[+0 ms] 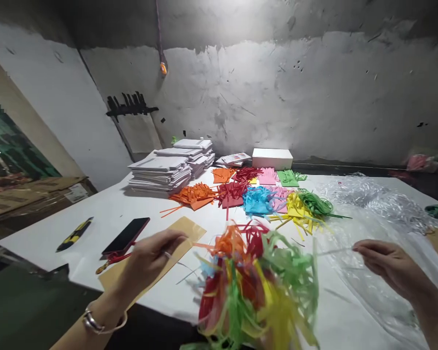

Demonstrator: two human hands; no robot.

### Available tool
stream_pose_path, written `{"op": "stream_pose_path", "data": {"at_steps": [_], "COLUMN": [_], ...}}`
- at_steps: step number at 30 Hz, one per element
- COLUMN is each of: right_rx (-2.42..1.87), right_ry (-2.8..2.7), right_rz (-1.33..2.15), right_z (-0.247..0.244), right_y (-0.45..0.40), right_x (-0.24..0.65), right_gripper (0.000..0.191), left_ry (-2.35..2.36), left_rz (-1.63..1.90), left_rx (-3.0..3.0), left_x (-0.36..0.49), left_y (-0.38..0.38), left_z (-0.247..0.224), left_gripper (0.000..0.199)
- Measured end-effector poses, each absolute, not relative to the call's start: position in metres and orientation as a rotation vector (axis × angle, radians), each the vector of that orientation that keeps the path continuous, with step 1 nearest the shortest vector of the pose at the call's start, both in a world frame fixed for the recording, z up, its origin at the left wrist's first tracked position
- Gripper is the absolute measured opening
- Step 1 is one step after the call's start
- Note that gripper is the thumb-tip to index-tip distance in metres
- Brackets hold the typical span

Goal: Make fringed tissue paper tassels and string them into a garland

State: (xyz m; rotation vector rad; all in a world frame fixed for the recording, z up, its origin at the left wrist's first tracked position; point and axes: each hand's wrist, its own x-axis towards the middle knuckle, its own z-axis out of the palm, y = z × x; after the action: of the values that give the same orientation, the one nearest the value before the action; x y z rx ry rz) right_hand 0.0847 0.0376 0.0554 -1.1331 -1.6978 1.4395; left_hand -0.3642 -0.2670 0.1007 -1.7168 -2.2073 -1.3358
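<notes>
A blurred bunch of paper tassels in red, orange, yellow and green hangs between my hands at the table's front edge, strung like a garland. My left hand is pinched closed to the left of the bunch, over a brown envelope; an orange strip runs close to its fingertips, and the string there is too thin to see clearly. On the other side, my right hand pinches a thin pale string that leads toward the tassels. Clear plastic wrapping lies behind and under the right hand.
Folded tassels in several colours, among them orange, blue and yellow, lie mid-table. Stacked white packets and a white box stand behind. A phone and a yellow-black cutter lie left.
</notes>
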Motion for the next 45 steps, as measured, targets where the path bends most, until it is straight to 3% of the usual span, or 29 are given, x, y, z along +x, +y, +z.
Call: {"op": "stream_pose_path", "data": {"at_steps": [14,25,33,45], "right_rx": [-1.045,-0.941,-0.812,-0.840], "right_ry": [-1.527,-1.403,-1.437,-1.573], "right_rz": [1.432,1.410,1.453,1.341], "right_z": [0.052,0.038,0.039,0.034], "right_y": [0.014,-0.003,-0.008,0.002], "right_x": [0.108,0.114,0.114,0.094], "right_gripper": [0.043,0.038,0.029,0.038], "left_ry": [-2.063,-2.089,-2.122,-2.220], "left_rz": [-1.490,-1.716,-1.708,-1.645], "left_rx": [-1.630,-1.360,-1.333,-1.372], "left_x": [-0.348,-0.342,-0.343,-0.358], "left_y": [-0.283,-0.289,-0.290,-0.266], "left_z": [0.093,0.084,0.072,0.070], "left_gripper": [0.012,0.022,0.022,0.029]}}
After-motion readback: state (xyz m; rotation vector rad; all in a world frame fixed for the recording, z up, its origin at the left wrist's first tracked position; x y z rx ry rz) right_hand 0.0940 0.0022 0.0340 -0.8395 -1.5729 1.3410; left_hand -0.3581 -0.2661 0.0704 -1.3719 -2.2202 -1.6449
